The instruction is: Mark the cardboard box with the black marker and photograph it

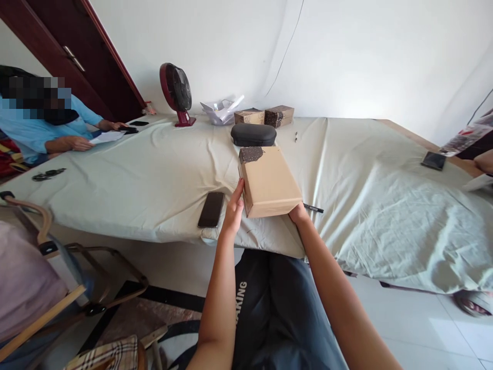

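A brown cardboard box (273,180) with a dark patterned patch at its far left corner is held up over the near edge of the table. My left hand (233,210) grips its left side, thumb along the edge. At the near right corner, my right hand (298,213) holds it from below, with most of its fingers hidden behind the box. A black phone (211,209) lies on the cloth just left of my left hand. Beside my right hand a black pen (313,208) is partly visible. Past the box sits a black zip case (253,134).
Against the wall stand a red fan (177,92), a clear plastic bag (222,112) and two small boxes (280,115). A person in blue (57,136) sits at the left with papers. Glasses (49,174) lie near them. Another phone (434,160) is at the right.
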### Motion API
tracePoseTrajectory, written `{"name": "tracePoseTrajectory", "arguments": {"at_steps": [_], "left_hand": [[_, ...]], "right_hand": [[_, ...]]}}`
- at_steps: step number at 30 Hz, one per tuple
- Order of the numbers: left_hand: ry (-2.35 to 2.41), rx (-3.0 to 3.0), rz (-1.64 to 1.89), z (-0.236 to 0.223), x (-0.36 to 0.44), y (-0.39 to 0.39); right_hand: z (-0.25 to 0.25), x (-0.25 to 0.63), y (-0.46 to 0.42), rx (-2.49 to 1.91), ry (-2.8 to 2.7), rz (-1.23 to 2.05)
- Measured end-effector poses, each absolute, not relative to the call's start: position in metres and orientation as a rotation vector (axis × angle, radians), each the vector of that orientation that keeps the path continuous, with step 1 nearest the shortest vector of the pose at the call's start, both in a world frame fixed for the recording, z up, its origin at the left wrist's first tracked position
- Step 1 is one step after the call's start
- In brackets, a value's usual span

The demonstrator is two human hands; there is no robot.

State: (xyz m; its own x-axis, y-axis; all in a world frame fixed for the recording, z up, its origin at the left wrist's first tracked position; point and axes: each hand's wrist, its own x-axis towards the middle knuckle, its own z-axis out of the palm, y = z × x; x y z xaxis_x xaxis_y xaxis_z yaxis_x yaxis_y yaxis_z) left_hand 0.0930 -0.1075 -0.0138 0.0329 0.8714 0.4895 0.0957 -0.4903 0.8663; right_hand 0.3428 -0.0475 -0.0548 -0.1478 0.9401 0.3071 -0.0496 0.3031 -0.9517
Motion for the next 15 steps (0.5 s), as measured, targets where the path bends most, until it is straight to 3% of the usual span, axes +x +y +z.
{"name": "tracePoseTrajectory", "arguments": {"at_steps": [15], "left_hand": [[1.081, 1.667, 1.412, -0.020, 0.079, -0.115]], "right_hand": [[-0.060, 0.343, -0.045, -0.878, -1.398, 1.226]]}}
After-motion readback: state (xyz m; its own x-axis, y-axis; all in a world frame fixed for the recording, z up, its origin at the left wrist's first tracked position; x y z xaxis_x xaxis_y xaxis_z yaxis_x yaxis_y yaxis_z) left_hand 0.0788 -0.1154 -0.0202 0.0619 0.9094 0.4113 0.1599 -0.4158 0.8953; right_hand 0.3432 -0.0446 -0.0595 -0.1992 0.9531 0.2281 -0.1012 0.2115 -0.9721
